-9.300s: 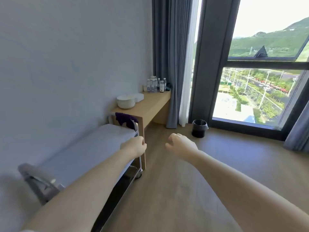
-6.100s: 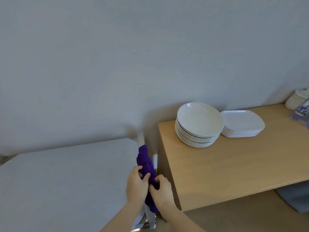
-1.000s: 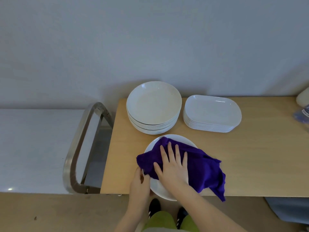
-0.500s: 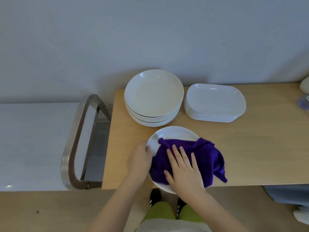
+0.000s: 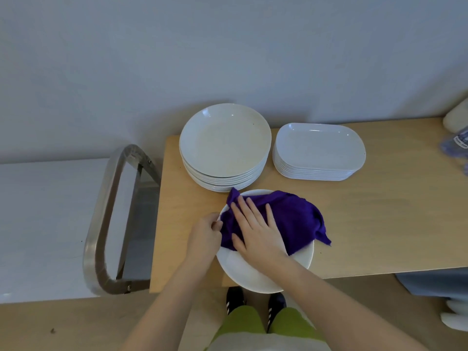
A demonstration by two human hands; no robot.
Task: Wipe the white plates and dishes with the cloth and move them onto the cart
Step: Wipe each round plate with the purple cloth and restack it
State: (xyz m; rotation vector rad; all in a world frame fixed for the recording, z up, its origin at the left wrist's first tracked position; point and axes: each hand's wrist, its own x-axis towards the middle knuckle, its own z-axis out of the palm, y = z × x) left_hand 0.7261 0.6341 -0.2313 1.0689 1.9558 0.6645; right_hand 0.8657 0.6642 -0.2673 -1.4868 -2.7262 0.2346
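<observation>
Right hand (image 5: 255,234) flat, fingers (image 5: 253,211) spread, pressing the cloth (image 5: 291,219) onto the plate (image 5: 253,272) at the tabletop (image 5: 379,224) edge; left hand (image 5: 205,236) seemingly pinches its rim. Two stacks (image 5: 225,143) behind, cart (image 5: 50,224) left.

Hospitality room: stacked plates (image 5: 225,140), wooden counter (image 5: 379,224), steel cart (image 5: 101,224).

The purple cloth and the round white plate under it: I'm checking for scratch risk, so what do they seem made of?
The purple cloth looks like soft napped fabric, perhaps microfibre: matte, rumpled folds. The round white plate looks like glazed ceramic, possibly melamine: smooth, faintly glossy, rigid rim.
</observation>
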